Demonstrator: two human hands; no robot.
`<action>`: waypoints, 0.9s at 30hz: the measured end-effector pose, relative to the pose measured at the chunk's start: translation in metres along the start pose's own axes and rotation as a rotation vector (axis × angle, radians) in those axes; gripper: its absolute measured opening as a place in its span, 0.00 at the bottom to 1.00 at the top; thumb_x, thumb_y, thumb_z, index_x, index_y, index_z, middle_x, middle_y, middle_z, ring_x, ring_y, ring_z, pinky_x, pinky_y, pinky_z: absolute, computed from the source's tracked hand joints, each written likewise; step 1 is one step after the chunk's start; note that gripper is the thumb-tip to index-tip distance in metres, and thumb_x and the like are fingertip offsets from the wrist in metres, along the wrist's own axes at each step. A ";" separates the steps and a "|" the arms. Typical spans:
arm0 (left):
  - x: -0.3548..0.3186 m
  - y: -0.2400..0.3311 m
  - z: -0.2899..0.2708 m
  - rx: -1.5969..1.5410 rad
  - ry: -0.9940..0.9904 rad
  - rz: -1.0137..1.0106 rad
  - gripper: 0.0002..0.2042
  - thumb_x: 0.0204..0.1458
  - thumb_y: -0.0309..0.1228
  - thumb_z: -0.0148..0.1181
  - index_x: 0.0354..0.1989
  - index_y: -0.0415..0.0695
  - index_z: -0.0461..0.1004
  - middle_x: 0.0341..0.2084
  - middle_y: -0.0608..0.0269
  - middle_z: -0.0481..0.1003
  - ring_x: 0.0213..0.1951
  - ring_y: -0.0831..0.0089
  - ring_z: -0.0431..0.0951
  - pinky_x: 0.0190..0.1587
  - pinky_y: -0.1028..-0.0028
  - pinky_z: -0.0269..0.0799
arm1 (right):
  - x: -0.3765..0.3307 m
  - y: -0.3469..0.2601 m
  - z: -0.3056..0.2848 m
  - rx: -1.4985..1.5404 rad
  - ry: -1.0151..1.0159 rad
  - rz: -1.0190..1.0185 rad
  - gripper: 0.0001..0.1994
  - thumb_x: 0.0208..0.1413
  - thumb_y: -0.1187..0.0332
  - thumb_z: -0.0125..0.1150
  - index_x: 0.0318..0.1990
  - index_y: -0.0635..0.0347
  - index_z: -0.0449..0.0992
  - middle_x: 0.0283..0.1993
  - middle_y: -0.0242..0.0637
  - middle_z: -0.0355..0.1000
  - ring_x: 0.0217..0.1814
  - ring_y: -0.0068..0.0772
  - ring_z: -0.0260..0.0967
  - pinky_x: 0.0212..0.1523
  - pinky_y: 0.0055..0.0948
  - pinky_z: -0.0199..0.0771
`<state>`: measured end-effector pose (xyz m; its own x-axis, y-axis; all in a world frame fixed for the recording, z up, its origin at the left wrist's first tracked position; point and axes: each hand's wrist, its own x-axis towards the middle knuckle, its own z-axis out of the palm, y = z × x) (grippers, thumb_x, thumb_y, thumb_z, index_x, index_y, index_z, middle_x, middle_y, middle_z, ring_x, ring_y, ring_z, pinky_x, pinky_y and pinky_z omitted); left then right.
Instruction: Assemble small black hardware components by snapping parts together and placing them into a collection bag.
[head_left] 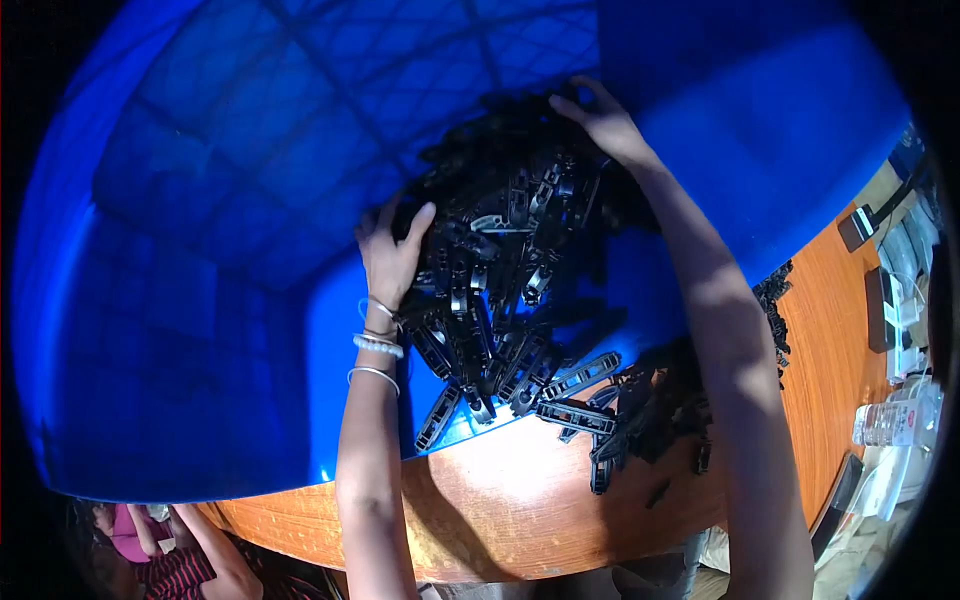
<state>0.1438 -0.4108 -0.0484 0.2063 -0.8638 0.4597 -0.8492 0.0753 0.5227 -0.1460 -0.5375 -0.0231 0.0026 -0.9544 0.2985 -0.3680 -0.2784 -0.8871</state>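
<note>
Raking a heap of black plastic parts down the inside of a tipped blue plastic crate, whose mouth faces the person and whose lower rim rests on an orange-brown wooden table. Left hand: fingers spread open, palm against the left flank of the heap; bangles at the wrist. Right hand: open, fingers hooked over the heap's top, gripping nothing. Some parts have spilled past the rim onto the table. Judgement: keep both palms flat and cupped, drawing the heap evenly so the interlocked pieces slide together; pull slowly, since loose ones near the table's front edge could drop off. A water bottle lies at right, well apart.
</note>
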 end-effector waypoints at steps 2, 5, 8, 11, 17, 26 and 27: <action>0.007 0.006 0.001 -0.028 -0.028 0.062 0.28 0.46 0.54 0.57 0.52 0.50 0.70 0.49 0.43 0.66 0.51 0.48 0.63 0.56 0.58 0.57 | -0.003 -0.013 0.009 0.042 -0.111 -0.041 0.34 0.47 0.49 0.64 0.60 0.51 0.62 0.46 0.43 0.71 0.47 0.34 0.68 0.49 0.29 0.65; 0.011 0.010 0.002 -0.086 -0.036 0.161 0.27 0.46 0.53 0.58 0.51 0.49 0.72 0.47 0.43 0.66 0.49 0.49 0.65 0.53 0.59 0.60 | -0.012 -0.024 0.019 0.139 -0.257 -0.075 0.31 0.48 0.49 0.62 0.59 0.52 0.65 0.51 0.44 0.69 0.52 0.35 0.66 0.52 0.29 0.64; -0.005 0.014 -0.001 -0.116 -0.069 0.122 0.26 0.46 0.51 0.59 0.49 0.46 0.73 0.48 0.45 0.67 0.49 0.51 0.65 0.53 0.61 0.60 | -0.030 -0.024 0.021 -0.016 -0.291 -0.182 0.31 0.50 0.51 0.61 0.58 0.57 0.65 0.55 0.44 0.67 0.57 0.34 0.63 0.57 0.28 0.61; -0.021 0.026 -0.006 -0.122 -0.074 0.132 0.25 0.46 0.50 0.60 0.48 0.45 0.73 0.49 0.48 0.67 0.50 0.52 0.65 0.54 0.62 0.60 | -0.049 -0.024 0.013 -0.024 -0.262 -0.284 0.30 0.52 0.54 0.60 0.58 0.62 0.64 0.56 0.43 0.66 0.59 0.33 0.61 0.60 0.27 0.57; -0.057 0.032 -0.022 -0.143 -0.085 0.127 0.25 0.47 0.48 0.60 0.47 0.42 0.73 0.51 0.49 0.65 0.52 0.53 0.63 0.56 0.64 0.58 | -0.094 -0.029 0.007 0.129 -0.338 -0.227 0.25 0.56 0.59 0.56 0.57 0.63 0.65 0.57 0.39 0.66 0.59 0.29 0.61 0.60 0.25 0.56; -0.099 0.042 -0.050 -0.194 -0.109 0.118 0.25 0.47 0.47 0.60 0.47 0.40 0.72 0.55 0.48 0.63 0.56 0.52 0.62 0.58 0.64 0.57 | -0.142 -0.047 -0.004 0.037 -0.322 -0.369 0.22 0.58 0.57 0.51 0.57 0.58 0.66 0.59 0.42 0.64 0.62 0.34 0.58 0.62 0.27 0.52; -0.103 0.042 -0.054 -0.193 -0.099 0.121 0.25 0.47 0.47 0.60 0.47 0.40 0.72 0.55 0.48 0.63 0.56 0.52 0.62 0.58 0.64 0.57 | -0.145 -0.050 -0.004 0.037 -0.321 -0.380 0.22 0.58 0.57 0.51 0.57 0.58 0.66 0.59 0.42 0.64 0.62 0.34 0.58 0.62 0.27 0.52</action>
<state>0.1135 -0.2921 -0.0351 0.0520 -0.8864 0.4600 -0.7543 0.2670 0.5998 -0.1315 -0.3844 -0.0206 0.4186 -0.7680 0.4848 -0.2524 -0.6111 -0.7502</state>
